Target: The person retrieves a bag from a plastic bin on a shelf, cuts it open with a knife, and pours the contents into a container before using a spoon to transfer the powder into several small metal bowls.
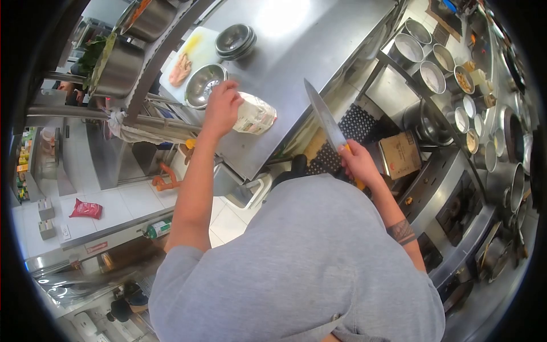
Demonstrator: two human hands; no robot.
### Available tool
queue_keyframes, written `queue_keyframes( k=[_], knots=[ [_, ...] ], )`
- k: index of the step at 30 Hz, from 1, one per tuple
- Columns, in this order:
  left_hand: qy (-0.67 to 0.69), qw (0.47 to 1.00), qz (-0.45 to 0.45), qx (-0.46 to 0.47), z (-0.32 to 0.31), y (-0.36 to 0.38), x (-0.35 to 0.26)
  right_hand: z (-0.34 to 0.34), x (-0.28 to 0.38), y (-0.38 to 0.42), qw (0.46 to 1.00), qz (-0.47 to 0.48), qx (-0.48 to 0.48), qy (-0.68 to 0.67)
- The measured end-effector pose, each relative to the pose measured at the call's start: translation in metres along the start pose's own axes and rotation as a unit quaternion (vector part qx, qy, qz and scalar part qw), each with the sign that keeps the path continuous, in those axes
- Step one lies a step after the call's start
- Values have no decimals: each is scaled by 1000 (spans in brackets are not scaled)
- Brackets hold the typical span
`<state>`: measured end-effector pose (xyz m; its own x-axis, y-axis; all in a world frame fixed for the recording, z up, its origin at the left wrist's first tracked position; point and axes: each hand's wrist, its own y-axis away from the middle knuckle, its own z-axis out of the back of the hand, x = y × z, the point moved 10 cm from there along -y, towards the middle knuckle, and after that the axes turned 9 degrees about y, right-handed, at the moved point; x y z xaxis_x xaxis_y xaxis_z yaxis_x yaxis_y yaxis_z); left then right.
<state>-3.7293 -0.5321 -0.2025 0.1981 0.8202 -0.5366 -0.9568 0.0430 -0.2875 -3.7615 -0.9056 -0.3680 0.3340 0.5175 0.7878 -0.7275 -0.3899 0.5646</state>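
Note:
My right hand (357, 162) is wrapped round the yellow handle of a large knife (326, 117), its blade pointing up and away from me beside the counter edge. Over the steel counter, my left hand (222, 108) has its fingers curled between a metal bowl (199, 91) and a white printed bag (254, 115). Whatever those fingers hold, if anything, is too small to make out. A piece of raw meat (180, 70) lies on the white cutting board (200, 39), left of the bowl. Stacked metal bowls (235, 41) stand behind.
Large pots (122, 67) stand on a shelf at the upper left. To the right are a stove (456, 208), many metal containers (432, 78) and a cardboard box (400, 154). A white bin (250, 194) sits below the near end of the steel counter (285, 68).

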Motion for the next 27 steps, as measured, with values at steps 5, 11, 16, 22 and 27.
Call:
queue_keyframes(
  k=[5,11,16,22,27],
  knots=[
    [-9,1000,2,-21,0,6,-3,0,-2,0,1000,2,1,0],
    [-54,995,-49,-66,6,1,-14,1,-2,1,1000,5,5,7],
    [-49,996,-66,-25,-3,1,-11,-1,-5,2,1000,-4,13,11],
    [-36,996,-32,-69,7,6,4,2,-6,6,1000,-8,3,17],
    [-1,988,-14,-153,24,1,-1,1,-8,5,1000,-7,6,14]
  ],
)
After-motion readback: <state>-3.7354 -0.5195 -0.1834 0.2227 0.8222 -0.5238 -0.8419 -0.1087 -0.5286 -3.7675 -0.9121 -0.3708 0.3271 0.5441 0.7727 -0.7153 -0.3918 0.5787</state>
